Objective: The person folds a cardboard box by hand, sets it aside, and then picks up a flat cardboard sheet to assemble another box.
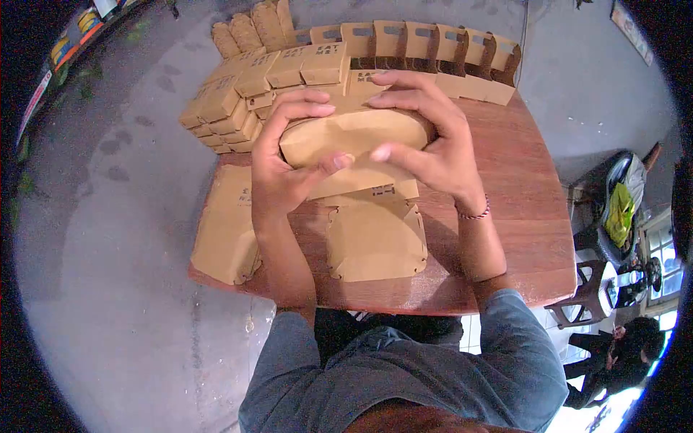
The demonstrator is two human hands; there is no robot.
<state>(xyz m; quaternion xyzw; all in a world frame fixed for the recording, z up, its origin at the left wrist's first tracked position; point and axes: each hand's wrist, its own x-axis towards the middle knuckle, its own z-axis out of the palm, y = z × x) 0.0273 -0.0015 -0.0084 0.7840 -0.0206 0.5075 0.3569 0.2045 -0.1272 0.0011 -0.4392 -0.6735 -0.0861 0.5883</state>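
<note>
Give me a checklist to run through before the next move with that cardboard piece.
1. Bent brown cardboard piece held on both sides: ok, left hand at one end, right hand at the other.
2. Piece lying flat: not ok, it is curved between the hands.
3. Grip firm: cannot tell, pressure does not show.
4. Flat brown cardboard sheet with notched edges inside the near edge of the reddish-brown wooden table: ok.
5. Stacked brown cardboard boxes with dark lettering still standing: ok, at the back left.
6. Underside of the piece undamaged: cannot tell, it is hidden.
</note>
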